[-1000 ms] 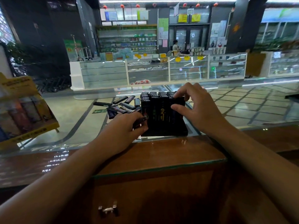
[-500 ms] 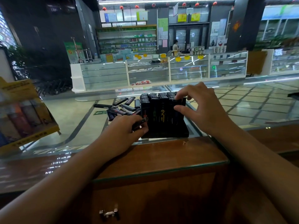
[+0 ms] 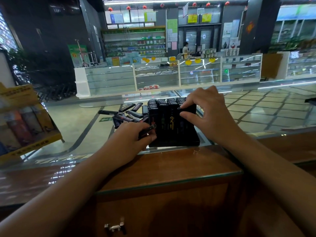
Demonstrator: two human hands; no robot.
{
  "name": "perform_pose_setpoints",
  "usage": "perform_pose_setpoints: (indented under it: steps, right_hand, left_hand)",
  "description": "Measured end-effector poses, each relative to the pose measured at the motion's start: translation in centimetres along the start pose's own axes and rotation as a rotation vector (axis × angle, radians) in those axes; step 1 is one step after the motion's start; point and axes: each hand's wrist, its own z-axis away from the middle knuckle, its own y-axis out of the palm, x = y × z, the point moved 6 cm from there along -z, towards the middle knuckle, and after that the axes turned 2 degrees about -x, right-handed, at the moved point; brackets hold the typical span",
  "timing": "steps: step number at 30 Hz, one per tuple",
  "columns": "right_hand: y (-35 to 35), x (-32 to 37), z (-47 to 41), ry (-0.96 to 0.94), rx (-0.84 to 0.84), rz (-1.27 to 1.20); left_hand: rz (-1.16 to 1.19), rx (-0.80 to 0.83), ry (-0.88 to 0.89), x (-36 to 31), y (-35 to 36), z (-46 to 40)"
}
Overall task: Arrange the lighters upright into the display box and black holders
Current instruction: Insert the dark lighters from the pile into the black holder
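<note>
- While your left hand (image 3: 131, 137) grips one dark lighter (image 3: 147, 130) at the near-left corner of the black holder (image 3: 172, 124), treat that lighter as light, stiff and probably slick; take it by the middle of the body, ends free.
- Your right hand (image 3: 207, 113) pinches the holder's top right corner, thumb on the front face and fingers curled over the lighter caps, which should steady it.
- You will likely find the holder tips easily when nearly full, so press straight down.
- You can see the holder on the glass counter (image 3: 73, 134), packed with upright black lighters, gold marks on its front.
- Your loose lighters (image 3: 128, 113) lie flat in a heap just left of it, dark and glossy.
</note>
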Motion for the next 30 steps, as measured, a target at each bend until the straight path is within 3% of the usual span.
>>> perform_pose_setpoints:
  steps: [6, 10, 14, 18, 20, 26, 30]
  right_hand:
    - [0.0, -0.6, 0.4, 0.077, -0.003, -0.008]
    - [-0.9, 2.0, 0.0, -0.052, -0.053, -0.075]
    - [0.0, 5.0, -1.0, -0.117, 0.118, -0.232]
    - [1.7, 6.8, -2.3, -0.179, 0.234, -0.274]
    - [1.9, 6.4, -2.8, -0.122, 0.250, -0.330]
    - [0.9, 2.9, -3.1, 0.145, 0.068, -0.578]
    - [0.9, 2.9, -2.1, 0.092, 0.056, -0.434]
  left_hand:
    - [0.077, -0.073, -0.001, 0.1, -0.4, 0.0]
    - [0.303, -0.123, 0.002, -1.0, -1.3, 0.6]
    - [0.560, -0.051, -0.039, -1.6, -1.3, 0.8]
    - [0.617, -0.008, -0.064, -1.7, -1.1, 0.6]
    - [0.637, -0.007, -0.072, -1.5, -1.1, 0.5]
    - [0.806, -0.169, -0.101, -0.1, -1.9, 0.1]
    - [0.840, -0.340, -0.066, 0.1, -3.0, 0.1]
